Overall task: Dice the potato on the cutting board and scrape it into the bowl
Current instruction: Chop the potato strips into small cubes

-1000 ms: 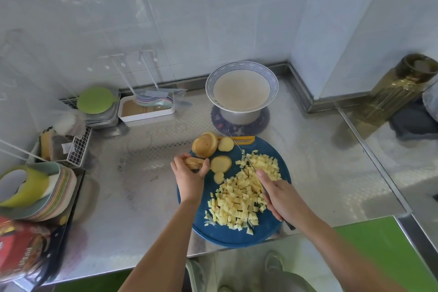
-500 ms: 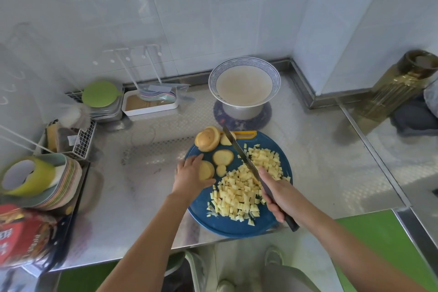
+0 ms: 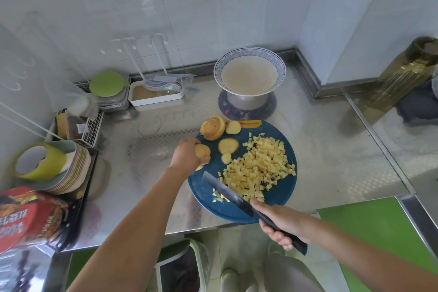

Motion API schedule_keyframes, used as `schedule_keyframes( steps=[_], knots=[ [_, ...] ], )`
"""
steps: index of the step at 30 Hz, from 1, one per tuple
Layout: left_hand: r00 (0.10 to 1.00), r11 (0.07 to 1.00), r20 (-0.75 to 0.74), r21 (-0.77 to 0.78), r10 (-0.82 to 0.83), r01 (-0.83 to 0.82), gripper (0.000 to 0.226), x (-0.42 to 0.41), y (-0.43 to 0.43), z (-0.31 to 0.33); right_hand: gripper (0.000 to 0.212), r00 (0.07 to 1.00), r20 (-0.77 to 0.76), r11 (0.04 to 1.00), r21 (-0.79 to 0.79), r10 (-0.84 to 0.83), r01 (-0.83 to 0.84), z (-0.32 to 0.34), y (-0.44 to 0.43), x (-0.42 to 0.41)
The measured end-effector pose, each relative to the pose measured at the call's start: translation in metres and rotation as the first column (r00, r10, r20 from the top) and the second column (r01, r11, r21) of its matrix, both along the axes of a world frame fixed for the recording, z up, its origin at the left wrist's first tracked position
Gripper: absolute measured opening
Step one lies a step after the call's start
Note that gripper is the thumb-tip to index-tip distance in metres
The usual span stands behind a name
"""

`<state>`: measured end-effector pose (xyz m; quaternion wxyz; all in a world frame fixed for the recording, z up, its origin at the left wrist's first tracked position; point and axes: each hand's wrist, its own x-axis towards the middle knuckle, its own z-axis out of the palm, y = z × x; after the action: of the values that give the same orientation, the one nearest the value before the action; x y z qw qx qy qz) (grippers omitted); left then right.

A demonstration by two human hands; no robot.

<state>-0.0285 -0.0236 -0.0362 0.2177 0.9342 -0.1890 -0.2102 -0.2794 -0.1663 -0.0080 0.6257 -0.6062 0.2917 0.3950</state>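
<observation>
1. Right now the left hand (image 3: pixel 187 157) sits at the left edge of the round blue cutting board (image 3: pixel 241 210). Its fingers and thumb are curled round a small stack of potato slices (image 3: pixel 203 150).
2. The right hand (image 3: pixel 282 223) grips the dark handle of a knife (image 3: pixel 225 191), with the fingers wrapped closed around it. The blade points up and to the left across the near part of the board, and a few loose cubes lie beside it.
3. The diced potato (image 3: pixel 258 168) lies in a broad heap over the right half of the board, and its near edge reaches the blade.
4. Uncut pieces sit on the far left of the board:
   - a thicker potato chunk (image 3: pixel 212 128) at the rim;
   - a single slice (image 3: pixel 233 127) touching it on the right;
   - a larger slice (image 3: pixel 228 146) and a small slice (image 3: pixel 226 157) just beside the held stack.
5. The bowl (image 3: pixel 280 66) stands upright on a dark round mat (image 3: pixel 270 106) behind the board, near it but not touching. Its inside looks pale, and I cannot tell whether it holds anything.
6. The steel counter (image 3: pixel 331 149) carries all of this.
7. To the left are a stack of plates (image 3: pixel 75 170), a white tray (image 3: pixel 156 99) and a green lid (image 3: pixel 107 83). A blurred red packet (image 3: pixel 26 218) lies at the near left corner.
</observation>
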Motion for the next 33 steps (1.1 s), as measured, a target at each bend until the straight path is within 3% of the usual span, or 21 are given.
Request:
schedule_keyframes(
  steps=[8, 19, 26, 33],
  knots=[
    [0.998, 0.998, -0.019, -0.01, 0.061, -0.061, 0.06, -0.002, -0.002, 0.001, 0.069, 0.999, -0.049, 1.0, 0.023, -0.005, 0.006, -0.02, 0.01, -0.002],
    [0.991, 0.991, -0.067, 0.07, 0.115, -0.11, 0.065, -0.012, -0.012, 0.001, 0.069, 0.981, -0.004, 0.981, -0.011, -0.195, 0.195, -0.032, -0.002, -0.011],
    [0.995, 0.976, -0.026, 0.199, 0.095, -0.088, 0.067, -0.023, -0.022, -0.002, 0.068, 0.95, -0.015, 0.95, -0.02, -0.313, 0.313, -0.032, -0.001, -0.016],
    [0.998, 0.946, 0.064, 0.322, 0.026, -0.045, 0.064, -0.04, -0.025, -0.006, 0.069, 0.96, -0.011, 0.959, 0.027, -0.281, 0.281, -0.02, -0.011, -0.013]
  ],
)
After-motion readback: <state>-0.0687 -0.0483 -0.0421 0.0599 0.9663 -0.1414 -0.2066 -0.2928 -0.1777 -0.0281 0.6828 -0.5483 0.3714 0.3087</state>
